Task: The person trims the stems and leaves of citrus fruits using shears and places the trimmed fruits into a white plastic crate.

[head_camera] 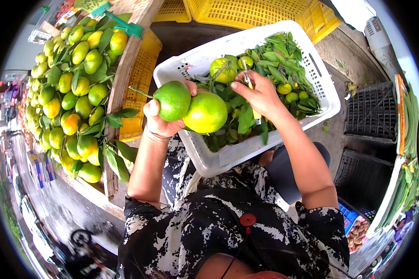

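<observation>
My left hand [165, 126] grips two citrus fruits side by side. One is a green citrus fruit [171, 100] with a thin stem pointing left; the other is a larger yellow-green citrus fruit [206, 112]. Between the thumb and fingers of my right hand [262, 93] are small snips [256, 114] with yellow handles, their metal blades pointing away from me. Both hands are over a white plastic crate [330, 104], which sits tilted in front of my lap. Inside lie many green leaves [277, 71] and several citrus fruits, including a yellow-green one [223, 69] near the blades.
On the left, a wooden-edged stand [125, 59] bears piled citrus fruits [83, 106] and a green clip [129, 28]. Yellow plastic crates [251, 14] stand behind the white one. Black crates [370, 111] and long green vegetables [410, 122] are at right.
</observation>
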Action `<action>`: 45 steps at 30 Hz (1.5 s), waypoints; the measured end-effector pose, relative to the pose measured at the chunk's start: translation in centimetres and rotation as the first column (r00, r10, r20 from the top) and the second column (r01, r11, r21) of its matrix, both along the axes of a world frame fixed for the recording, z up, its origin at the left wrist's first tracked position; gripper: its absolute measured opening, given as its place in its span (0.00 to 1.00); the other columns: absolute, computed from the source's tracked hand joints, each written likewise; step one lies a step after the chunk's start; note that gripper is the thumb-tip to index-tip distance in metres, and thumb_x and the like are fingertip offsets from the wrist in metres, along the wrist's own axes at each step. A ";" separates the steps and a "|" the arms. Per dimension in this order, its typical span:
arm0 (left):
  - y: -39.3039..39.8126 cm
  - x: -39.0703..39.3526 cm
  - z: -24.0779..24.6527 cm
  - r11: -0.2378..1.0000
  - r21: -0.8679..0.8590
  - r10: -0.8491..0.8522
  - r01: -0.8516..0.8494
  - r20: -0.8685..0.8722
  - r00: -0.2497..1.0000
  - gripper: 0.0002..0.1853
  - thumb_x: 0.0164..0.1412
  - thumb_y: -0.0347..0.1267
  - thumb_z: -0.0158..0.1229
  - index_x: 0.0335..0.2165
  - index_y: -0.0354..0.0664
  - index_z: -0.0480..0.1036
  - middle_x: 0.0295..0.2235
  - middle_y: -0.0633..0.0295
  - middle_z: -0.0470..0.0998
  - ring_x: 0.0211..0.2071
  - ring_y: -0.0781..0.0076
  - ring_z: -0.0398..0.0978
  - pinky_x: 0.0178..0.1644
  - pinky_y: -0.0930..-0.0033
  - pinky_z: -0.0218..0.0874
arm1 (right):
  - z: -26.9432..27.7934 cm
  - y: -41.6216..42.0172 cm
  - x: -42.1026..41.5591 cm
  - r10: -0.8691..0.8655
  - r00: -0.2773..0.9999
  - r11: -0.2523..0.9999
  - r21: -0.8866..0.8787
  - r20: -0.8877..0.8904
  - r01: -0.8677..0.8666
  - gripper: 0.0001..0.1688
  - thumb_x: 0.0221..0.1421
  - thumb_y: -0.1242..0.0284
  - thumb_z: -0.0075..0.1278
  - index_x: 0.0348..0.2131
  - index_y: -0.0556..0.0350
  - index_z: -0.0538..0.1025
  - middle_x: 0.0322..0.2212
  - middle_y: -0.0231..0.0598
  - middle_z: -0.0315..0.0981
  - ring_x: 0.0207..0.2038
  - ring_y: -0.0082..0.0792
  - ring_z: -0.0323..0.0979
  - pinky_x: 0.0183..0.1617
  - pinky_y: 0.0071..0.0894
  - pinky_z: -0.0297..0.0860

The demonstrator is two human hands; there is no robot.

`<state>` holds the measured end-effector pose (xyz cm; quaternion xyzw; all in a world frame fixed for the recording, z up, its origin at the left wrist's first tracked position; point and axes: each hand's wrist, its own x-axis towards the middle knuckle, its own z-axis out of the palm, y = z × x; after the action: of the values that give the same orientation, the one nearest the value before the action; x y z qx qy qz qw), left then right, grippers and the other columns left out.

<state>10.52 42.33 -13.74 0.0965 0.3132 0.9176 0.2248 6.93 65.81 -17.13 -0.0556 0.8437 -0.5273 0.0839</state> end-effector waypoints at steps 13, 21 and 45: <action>-0.4 1.5 -5.0 0.926 0.353 -0.007 -0.132 0.367 0.930 0.43 0.39 0.61 0.51 0.49 0.43 0.66 0.44 0.44 0.70 0.44 0.45 0.70 0.51 0.39 0.56 | 4.7 -1.2 3.0 0.028 0.953 0.986 -0.147 -0.300 -0.076 0.09 0.56 0.71 0.46 0.35 0.59 0.70 0.25 0.35 0.72 0.28 0.23 0.68 0.34 0.26 0.65; 2.8 2.4 -7.1 0.800 0.592 -0.197 -0.094 0.409 0.891 0.49 0.36 0.73 0.42 0.52 0.57 0.64 0.51 0.49 0.65 0.49 0.42 0.65 0.55 0.41 0.51 | 6.9 -3.0 5.3 0.326 0.807 0.933 0.032 -0.492 -0.357 0.09 0.50 0.79 0.45 0.34 0.61 0.69 0.26 0.45 0.73 0.28 0.46 0.72 0.33 0.36 0.67; -11.0 3.6 12.9 0.723 0.410 0.623 -0.556 -0.037 0.782 0.42 0.43 0.69 0.41 0.49 0.55 0.66 0.49 0.63 0.68 0.47 0.52 0.66 0.50 0.44 0.56 | 7.4 2.2 -0.2 -0.386 0.918 0.566 -0.809 -0.092 0.157 0.24 0.58 0.67 0.39 0.50 0.62 0.60 0.41 0.45 0.66 0.46 0.38 0.65 0.34 0.26 0.70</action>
<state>14.14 31.36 -0.88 0.1117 0.1635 0.9715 -0.1306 6.77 68.00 -9.71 -0.0234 0.5266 -0.8377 -0.1427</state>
